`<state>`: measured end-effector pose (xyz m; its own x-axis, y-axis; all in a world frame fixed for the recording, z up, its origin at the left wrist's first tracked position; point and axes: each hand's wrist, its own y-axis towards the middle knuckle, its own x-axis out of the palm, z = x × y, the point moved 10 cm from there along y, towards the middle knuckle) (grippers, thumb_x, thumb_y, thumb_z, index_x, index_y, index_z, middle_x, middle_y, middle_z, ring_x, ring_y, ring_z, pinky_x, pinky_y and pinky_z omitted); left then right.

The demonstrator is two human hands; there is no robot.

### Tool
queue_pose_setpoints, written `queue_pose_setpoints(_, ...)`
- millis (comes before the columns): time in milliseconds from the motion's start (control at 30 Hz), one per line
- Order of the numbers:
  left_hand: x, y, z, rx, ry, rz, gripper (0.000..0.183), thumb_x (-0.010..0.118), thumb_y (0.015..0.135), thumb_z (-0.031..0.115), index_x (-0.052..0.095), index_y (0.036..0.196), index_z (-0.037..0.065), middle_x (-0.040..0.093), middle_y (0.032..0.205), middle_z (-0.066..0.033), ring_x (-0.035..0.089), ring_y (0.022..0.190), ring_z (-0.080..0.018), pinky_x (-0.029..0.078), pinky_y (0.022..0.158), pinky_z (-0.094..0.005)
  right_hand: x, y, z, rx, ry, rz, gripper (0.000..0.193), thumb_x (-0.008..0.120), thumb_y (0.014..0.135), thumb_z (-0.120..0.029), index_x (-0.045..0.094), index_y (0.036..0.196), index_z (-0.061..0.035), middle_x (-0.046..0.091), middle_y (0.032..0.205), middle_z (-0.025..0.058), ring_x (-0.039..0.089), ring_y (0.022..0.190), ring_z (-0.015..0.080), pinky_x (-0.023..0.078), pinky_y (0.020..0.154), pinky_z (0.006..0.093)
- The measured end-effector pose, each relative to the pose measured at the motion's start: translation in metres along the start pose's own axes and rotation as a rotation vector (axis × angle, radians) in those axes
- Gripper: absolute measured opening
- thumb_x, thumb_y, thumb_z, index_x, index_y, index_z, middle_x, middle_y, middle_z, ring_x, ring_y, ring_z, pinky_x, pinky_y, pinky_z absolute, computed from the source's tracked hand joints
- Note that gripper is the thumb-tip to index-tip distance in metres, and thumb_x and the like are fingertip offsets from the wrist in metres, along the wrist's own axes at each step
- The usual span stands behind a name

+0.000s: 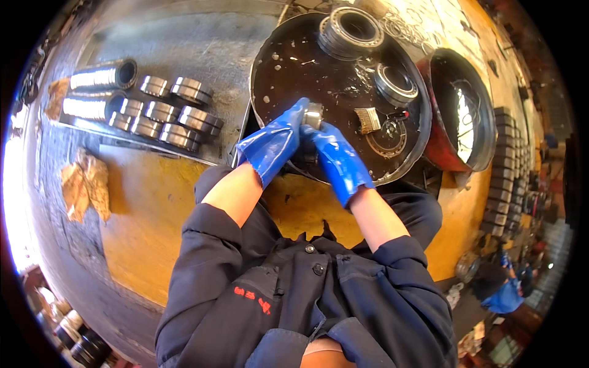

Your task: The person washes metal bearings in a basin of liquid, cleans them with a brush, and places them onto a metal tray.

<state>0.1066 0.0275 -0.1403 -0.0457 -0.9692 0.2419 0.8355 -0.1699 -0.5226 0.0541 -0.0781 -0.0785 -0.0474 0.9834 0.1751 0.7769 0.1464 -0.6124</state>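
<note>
Both my hands wear blue rubber gloves and are closed round one shiny metal bearing ring point(313, 115) at the near edge of a wide round basin point(254, 92) of dark liquid. My left hand point(271, 142) grips its left side, fingers pointing up and away. My right hand point(336, 157) wraps the right side. The gloves hide most of the ring. In the basin, a paint brush point(368, 120) lies right of my hands, beside a bearing cage ring point(390, 138). A bearing point(396, 84) stands farther right, and a larger bearing point(351, 32) sits at the far rim.
Left of the basin, a metal tray point(236, 46) carries several bearing rings point(162, 112) and two stacked ring tubes point(101, 78). Crumpled brown paper point(86, 184) lies at left. A red-sided drum point(457, 110) stands right of the basin; several thin rings point(405, 29) lie beyond.
</note>
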Motion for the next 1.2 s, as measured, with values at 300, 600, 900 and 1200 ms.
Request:
queue_pose_setpoints(300,0.073,-0.060,0.059,-0.086,-0.601,-0.513,0.037,0.051,0.116,0.024,0.061,0.145,0.005,0.071,0.136,-0.0182,0.072,0.120,-0.0290,0.059,0.107,-0.0461,-0.029,-0.051,-0.099,-0.445,-0.876,0.003,0.034,0.064,0.109,-0.034,0.074,0.126,-0.0059,0.075,0.113,0.0209,0.069,0.104,0.0372,0.055,0.095,0.0430)
queue_pose_setpoints(600,0.094,-0.061,0.028,-0.230,-0.607,-0.392,0.039,0.059,0.114,0.030,0.067,0.133,-0.004,0.077,0.122,-0.0184,0.078,0.107,-0.0256,0.064,0.098,-0.0436,-0.052,-0.108,-0.115,-0.542,-1.253,0.192,0.038,0.061,0.109,-0.040,0.074,0.124,-0.0069,0.074,0.113,0.0255,0.069,0.105,0.0451,0.054,0.096,0.0463)
queue_pose_setpoints(900,0.117,-0.046,-0.031,-0.315,-0.667,-0.470,0.035,0.065,0.111,0.027,0.070,0.127,-0.004,0.078,0.120,-0.0180,0.078,0.105,-0.0274,0.063,0.094,-0.0448,-0.066,-0.132,-0.100,-0.347,-1.072,0.351,0.041,0.062,0.108,-0.043,0.074,0.124,-0.0063,0.074,0.113,0.0253,0.069,0.106,0.0452,0.054,0.096,0.0468)
queue_pose_setpoints(1200,0.121,-0.031,-0.049,-0.281,-0.598,-0.390,0.033,0.074,0.106,0.027,0.074,0.120,-0.002,0.079,0.111,-0.0153,0.077,0.095,-0.0249,0.063,0.086,-0.0449,-0.071,-0.139,-0.086,-0.262,-1.024,0.412,0.045,0.062,0.108,-0.046,0.073,0.124,-0.0057,0.074,0.114,0.0252,0.069,0.106,0.0453,0.054,0.096,0.0473)
